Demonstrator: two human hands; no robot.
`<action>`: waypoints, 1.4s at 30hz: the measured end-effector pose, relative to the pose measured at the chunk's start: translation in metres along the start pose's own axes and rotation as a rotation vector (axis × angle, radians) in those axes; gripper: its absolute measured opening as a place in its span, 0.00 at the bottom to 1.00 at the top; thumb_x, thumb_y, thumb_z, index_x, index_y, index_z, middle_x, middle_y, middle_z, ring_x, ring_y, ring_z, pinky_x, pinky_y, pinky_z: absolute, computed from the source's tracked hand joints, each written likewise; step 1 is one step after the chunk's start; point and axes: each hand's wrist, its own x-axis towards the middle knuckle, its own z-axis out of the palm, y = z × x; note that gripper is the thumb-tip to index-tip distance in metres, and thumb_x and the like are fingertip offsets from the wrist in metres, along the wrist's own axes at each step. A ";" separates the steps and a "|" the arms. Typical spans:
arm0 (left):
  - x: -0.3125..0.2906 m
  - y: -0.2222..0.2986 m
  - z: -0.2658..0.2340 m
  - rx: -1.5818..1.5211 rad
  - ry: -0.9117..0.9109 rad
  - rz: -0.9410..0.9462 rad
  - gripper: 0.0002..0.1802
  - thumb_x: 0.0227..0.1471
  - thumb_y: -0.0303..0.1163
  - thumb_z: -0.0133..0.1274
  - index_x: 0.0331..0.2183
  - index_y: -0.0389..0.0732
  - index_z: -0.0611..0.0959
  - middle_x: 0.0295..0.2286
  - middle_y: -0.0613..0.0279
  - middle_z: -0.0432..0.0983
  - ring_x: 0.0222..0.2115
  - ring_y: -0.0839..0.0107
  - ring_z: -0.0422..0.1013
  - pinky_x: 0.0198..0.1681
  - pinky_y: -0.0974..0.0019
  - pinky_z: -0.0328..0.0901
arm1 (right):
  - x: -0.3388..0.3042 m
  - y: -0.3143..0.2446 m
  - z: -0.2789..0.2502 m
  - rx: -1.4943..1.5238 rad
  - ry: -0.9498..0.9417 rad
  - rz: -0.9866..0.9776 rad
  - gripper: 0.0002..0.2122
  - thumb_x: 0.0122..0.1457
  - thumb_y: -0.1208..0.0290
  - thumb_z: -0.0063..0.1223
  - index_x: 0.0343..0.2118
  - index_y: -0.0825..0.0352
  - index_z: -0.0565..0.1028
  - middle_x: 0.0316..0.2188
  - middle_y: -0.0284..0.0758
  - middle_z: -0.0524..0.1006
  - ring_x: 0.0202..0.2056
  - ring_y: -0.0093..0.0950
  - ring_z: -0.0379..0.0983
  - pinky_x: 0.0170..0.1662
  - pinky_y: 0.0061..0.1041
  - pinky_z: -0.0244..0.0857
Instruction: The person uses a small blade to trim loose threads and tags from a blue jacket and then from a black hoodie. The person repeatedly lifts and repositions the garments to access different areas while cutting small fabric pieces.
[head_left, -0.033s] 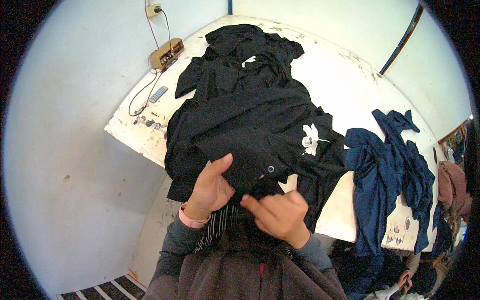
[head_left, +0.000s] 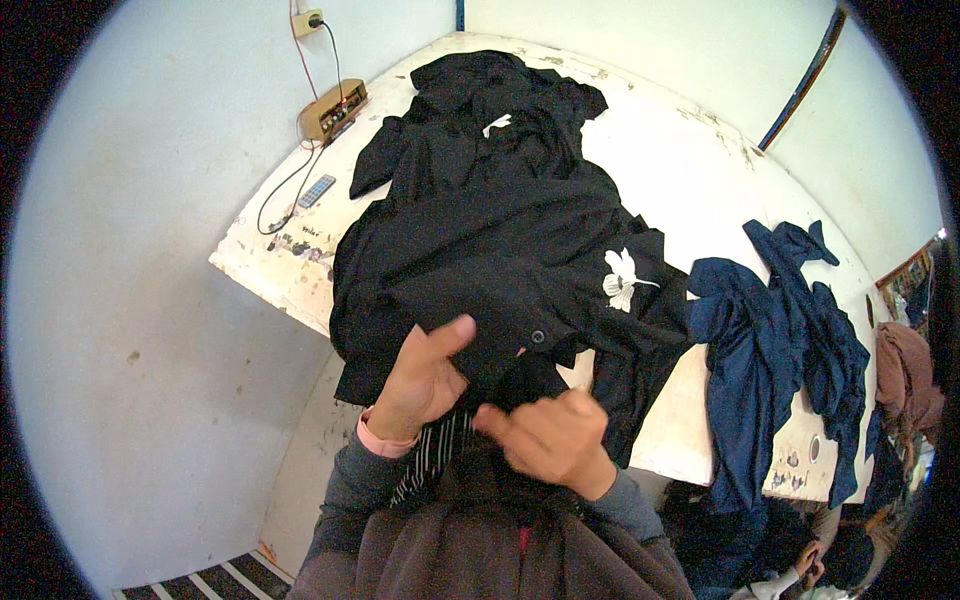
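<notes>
While our left hand pinches the near edge of the black shirt between thumb and curled fingers, our right hand closes loosely on the same hem just beside it, fingers bent around the cloth. The shirt lies at the near edge of the white table, its button and white flower print facing up, the lower part hanging toward us. To handle it well, we judge it best to keep both grips close to the placket, hold the cloth taut between them, and lift it free of the heap rather than drag it (the pile beneath would come along). Farther off lies more black clothing, touching our shirt. To the right, a dark blue garment drapes over the table edge, near but apart. At the far left sit a small wooden box with its cable and a remote control, well clear of our hands.
</notes>
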 end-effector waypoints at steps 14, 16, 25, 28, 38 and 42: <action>0.005 -0.003 -0.011 0.335 0.042 0.103 0.33 0.46 0.10 0.51 0.56 0.34 0.73 0.48 0.49 0.79 0.45 0.55 0.78 0.50 0.54 0.74 | 0.000 0.030 -0.009 0.121 0.144 0.191 0.12 0.40 0.71 0.72 0.31 0.57 0.81 0.14 0.21 0.68 0.14 0.21 0.63 0.25 0.28 0.47; 0.004 -0.002 -0.012 0.346 0.058 0.095 0.33 0.45 0.10 0.52 0.56 0.34 0.74 0.48 0.50 0.79 0.45 0.55 0.78 0.50 0.55 0.74 | -0.001 0.028 -0.004 0.143 0.214 0.208 0.12 0.42 0.72 0.69 0.34 0.57 0.83 0.14 0.20 0.66 0.15 0.21 0.62 0.25 0.28 0.47; 0.002 0.006 -0.019 0.370 0.038 0.057 0.32 0.47 0.09 0.50 0.56 0.33 0.73 0.50 0.51 0.77 0.48 0.57 0.77 0.52 0.56 0.72 | 0.000 0.033 0.000 0.136 0.192 0.072 0.07 0.47 0.65 0.69 0.30 0.55 0.83 0.16 0.19 0.63 0.15 0.16 0.58 0.21 0.24 0.41; 0.003 0.005 -0.015 0.355 0.025 0.083 0.33 0.45 0.10 0.50 0.56 0.33 0.73 0.50 0.50 0.77 0.48 0.56 0.76 0.52 0.55 0.72 | 0.000 0.032 -0.001 0.194 0.223 0.243 0.13 0.44 0.65 0.73 0.32 0.58 0.81 0.17 0.22 0.68 0.16 0.20 0.61 0.24 0.24 0.47; -0.004 0.012 -0.011 0.367 -0.028 0.006 0.29 0.52 0.13 0.50 0.57 0.30 0.70 0.50 0.46 0.76 0.48 0.55 0.76 0.52 0.55 0.73 | 0.000 0.038 0.002 -0.049 0.101 0.319 0.22 0.35 0.69 0.66 0.40 0.55 0.82 0.17 0.23 0.67 0.17 0.24 0.64 0.24 0.27 0.49; -0.013 0.037 -0.018 0.407 -0.134 0.049 0.34 0.53 0.25 0.57 0.60 0.31 0.65 0.54 0.49 0.71 0.50 0.57 0.74 0.51 0.54 0.73 | 0.012 0.062 -0.014 0.204 0.041 0.450 0.16 0.39 0.76 0.64 0.36 0.58 0.85 0.15 0.23 0.67 0.17 0.24 0.62 0.27 0.27 0.50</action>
